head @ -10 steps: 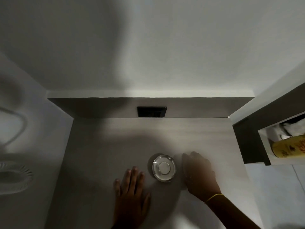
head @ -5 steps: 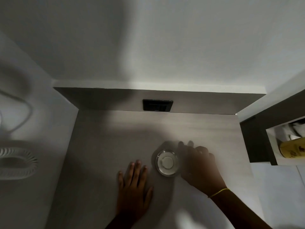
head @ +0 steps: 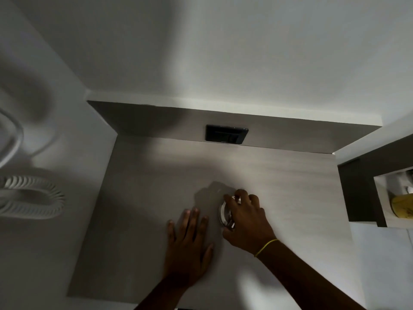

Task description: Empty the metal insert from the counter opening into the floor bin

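A round shiny metal insert sits in an opening of the grey counter. My right hand covers most of it, fingers curled over its rim from the right and the thumb at its near edge; only the left part of the rim shows. My left hand lies flat on the counter just left of the insert, fingers spread, holding nothing. The floor bin is not in view.
A black wall plate sits on the low back wall. A white coiled hose hangs on the left wall. At the right a dark niche holds a yellow bottle.
My right hand has moved left from beside the insert onto it and closed around its rim. My left hand stays flat on the counter. The camera has tilted down a little.
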Available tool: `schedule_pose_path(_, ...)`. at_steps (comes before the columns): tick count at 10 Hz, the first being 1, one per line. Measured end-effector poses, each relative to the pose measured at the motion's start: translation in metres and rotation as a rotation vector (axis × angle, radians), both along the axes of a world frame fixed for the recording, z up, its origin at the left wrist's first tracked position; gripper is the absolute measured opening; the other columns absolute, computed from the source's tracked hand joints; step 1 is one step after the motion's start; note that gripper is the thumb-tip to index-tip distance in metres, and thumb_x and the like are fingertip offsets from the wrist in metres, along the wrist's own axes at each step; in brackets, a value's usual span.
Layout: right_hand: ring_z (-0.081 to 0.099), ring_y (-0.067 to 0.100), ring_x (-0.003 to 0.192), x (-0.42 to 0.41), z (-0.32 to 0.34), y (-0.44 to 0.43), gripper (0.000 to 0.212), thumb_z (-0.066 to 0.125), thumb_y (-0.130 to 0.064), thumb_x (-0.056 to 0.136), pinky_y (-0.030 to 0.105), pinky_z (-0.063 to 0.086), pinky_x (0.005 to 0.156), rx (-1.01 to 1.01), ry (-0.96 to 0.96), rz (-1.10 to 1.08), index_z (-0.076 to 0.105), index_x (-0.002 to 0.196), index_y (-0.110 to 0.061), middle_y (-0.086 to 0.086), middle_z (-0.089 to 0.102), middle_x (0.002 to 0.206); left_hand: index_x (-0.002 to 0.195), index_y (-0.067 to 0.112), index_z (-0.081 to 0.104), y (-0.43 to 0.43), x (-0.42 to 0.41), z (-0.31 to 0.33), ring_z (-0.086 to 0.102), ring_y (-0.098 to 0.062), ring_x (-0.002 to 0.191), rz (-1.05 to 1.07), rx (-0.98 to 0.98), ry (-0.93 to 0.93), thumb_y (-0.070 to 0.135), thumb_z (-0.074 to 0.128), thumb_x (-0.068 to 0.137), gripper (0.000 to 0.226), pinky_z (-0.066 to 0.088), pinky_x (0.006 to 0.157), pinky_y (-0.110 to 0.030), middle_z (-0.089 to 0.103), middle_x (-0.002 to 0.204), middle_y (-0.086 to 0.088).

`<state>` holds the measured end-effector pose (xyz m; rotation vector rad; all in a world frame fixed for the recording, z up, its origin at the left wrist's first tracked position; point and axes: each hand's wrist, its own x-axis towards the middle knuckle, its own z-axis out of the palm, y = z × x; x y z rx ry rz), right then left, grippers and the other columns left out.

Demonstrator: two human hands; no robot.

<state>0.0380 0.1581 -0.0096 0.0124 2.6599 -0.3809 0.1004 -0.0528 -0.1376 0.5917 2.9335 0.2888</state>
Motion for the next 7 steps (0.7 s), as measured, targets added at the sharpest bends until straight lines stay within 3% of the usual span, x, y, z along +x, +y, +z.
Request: schedule_pose_path(7, 0.038, 0.036, 0.139, 0.0028, -0.0079, 0.0007, 0.098, 0.065, -0.054, 0.07, 0.052, 0.055, 0.098, 0.058, -0.021, 0.005, 0.032, 0.16, -0.033, 0.003, 0.027, 0.158, 0.173, 0.025, 0.025, 0.0016, 0.0025, -0.0018, 0.013, -0.035, 0.169, -0.011, 0.025, 0.026, 0.06, 0.052, 0.101, 0.084, 0.018, 0.126, -0.074, 0.016, 0.184, -0.009)
